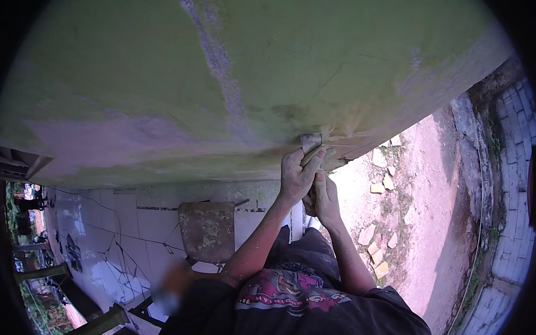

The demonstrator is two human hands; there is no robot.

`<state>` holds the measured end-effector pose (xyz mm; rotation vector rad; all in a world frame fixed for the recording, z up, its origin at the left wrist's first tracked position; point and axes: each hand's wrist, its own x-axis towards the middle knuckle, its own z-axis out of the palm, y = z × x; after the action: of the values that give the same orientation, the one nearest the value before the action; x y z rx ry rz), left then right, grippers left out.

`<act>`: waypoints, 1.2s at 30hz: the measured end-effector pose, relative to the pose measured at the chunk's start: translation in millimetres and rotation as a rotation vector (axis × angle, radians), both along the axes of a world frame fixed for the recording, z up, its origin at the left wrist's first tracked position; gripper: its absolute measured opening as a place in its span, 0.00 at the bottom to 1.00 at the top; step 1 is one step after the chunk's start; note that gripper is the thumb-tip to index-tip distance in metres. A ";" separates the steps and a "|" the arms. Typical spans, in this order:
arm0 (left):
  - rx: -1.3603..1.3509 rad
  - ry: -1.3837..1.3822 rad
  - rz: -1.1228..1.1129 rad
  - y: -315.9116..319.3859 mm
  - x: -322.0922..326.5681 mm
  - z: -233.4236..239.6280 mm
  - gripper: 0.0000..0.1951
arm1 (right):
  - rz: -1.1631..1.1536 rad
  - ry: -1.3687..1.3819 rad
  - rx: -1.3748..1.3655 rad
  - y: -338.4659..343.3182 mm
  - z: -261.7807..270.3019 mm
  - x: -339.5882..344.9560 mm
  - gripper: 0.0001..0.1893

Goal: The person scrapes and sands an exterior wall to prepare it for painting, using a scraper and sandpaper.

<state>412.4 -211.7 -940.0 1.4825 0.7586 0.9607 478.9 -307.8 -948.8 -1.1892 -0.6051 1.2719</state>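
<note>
Both my hands are up against a green painted wall (276,52), gripping one scraper (312,142) with a flat metal blade. My left hand (295,175) holds it just behind the blade. Slightly lower and to the right, my right hand (326,198) wraps around the handle end, which is mostly hidden by fingers. The blade lies at the wall's surface near its lower right edge. Pale bare patches and a long rough strip break the green paint, and a brownish stain surrounds the blade. Dust covers my hands and forearms.
Below the wall, a chair with a worn, flaking seat (206,229) stands on pale floor tiles (158,252). Thin cords (123,255) run across the tiles. Broken slabs (375,255) lie on sunlit ground at right, before a whitish block wall (513,176). Dark-green rails (99,321) cross the lower left.
</note>
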 end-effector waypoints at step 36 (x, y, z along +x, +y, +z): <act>-0.084 -0.101 0.028 -6.0 0.3 -0.9 0.13 | 0.023 -0.036 -0.022 -5.6 18.2 -2.3 0.25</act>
<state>412.8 -217.8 -940.9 1.3436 0.7396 1.0047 476.6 -313.4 -930.6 -1.2282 -0.6343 1.2822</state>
